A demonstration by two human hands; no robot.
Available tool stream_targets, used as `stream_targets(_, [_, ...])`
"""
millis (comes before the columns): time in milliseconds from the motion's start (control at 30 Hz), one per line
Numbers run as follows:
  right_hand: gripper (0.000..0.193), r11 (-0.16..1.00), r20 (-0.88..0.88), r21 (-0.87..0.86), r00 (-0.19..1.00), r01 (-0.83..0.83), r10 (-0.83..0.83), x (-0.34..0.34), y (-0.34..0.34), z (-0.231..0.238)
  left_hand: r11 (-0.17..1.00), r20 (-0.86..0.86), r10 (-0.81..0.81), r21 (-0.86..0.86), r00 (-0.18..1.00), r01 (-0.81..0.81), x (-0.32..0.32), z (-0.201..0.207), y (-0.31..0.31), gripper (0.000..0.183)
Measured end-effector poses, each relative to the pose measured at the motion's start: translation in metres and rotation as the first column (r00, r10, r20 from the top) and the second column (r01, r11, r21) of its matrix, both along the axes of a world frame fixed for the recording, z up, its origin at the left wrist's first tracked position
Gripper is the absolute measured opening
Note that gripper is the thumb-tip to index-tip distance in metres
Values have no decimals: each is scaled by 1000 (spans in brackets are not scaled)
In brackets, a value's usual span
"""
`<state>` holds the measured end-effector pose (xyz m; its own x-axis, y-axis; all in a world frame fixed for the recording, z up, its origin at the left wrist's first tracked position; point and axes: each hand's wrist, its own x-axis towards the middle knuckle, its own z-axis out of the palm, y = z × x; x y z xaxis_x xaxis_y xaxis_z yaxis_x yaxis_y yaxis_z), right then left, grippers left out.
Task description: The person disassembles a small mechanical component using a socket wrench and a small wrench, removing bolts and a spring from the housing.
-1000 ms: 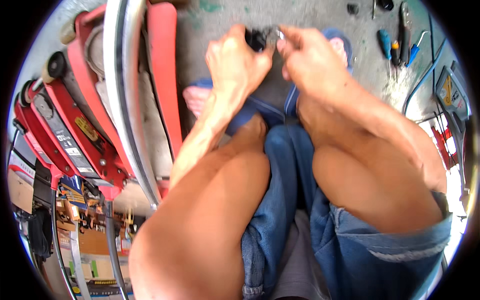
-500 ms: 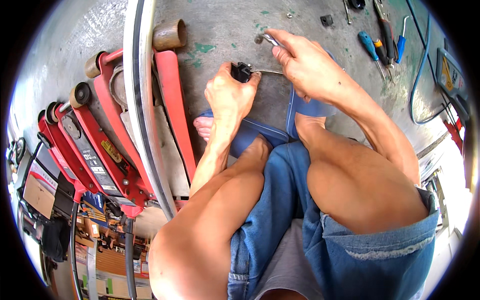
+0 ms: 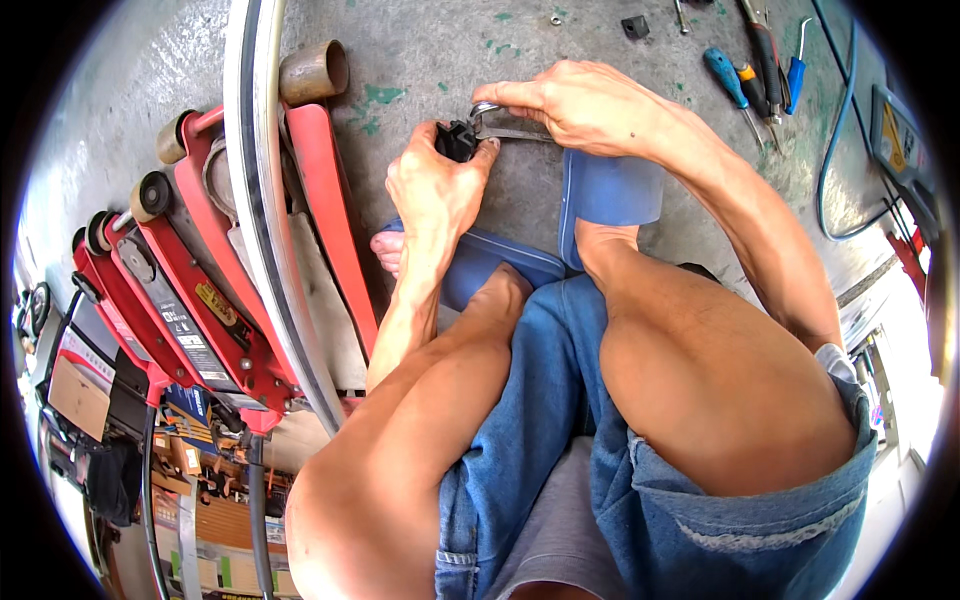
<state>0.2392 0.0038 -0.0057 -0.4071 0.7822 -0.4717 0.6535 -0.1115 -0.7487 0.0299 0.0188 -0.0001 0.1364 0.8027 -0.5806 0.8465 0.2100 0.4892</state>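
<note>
The left hand (image 3: 433, 185), pinching the black part (image 3: 455, 143), should brace it while the right hand (image 3: 595, 108), gripping the metal tool (image 3: 515, 134), works squarely.

Support was a grey concrete floor (image 3: 430, 50), flecked with green paint toward 11 and 12 o'clock. A small nut (image 3: 556, 20) lay just past 12; a black block (image 3: 635, 27) sat at 1. Between 1 and 2, grouped closely, were a blue-handled screwdriver (image 3: 720, 70), a yellow-and-black-handled tool (image 3: 752, 88) and a red-and-black-handled tool (image 3: 765, 55). A blue-handled hook pick (image 3: 796, 80) lay at 2. Blue cable (image 3: 824, 170) curved between 2 and 3. Red floor jacks (image 3: 190, 270) stood toward 9–10; worn blue sandals (image 3: 615, 190) rested near centre.
</note>
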Motion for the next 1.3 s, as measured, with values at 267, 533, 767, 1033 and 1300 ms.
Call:
stream_targets(267, [56, 953, 155, 287, 986, -96, 53, -7, -5, -10, 999, 34, 41, -21, 999, -40, -3, -2, -3, 46])
stream_targets(533, [28, 987, 7, 152, 999, -48, 47, -10, 5, -9, 999, 66, 30, 24, 997, -32, -10, -3, -6, 49])
stream_targets(767, [28, 996, 76, -79, 997, 32, -26, -15, 8, 2, 999, 83, 26, -26, 996, -23, -11, -11, -2, 50])
stream_targets(1033, [21, 978, 332, -99, 933, 182, -140, -38, -2, 11, 999, 105, 46, -29, 993, -43, -9, -11, -2, 48])
stream_targets(1300, [17, 964, 443, -105, 879, 243, -174, -52, -1, 25, 999, 133, 41, 13, 990, -43, -6, -12, -1, 38])
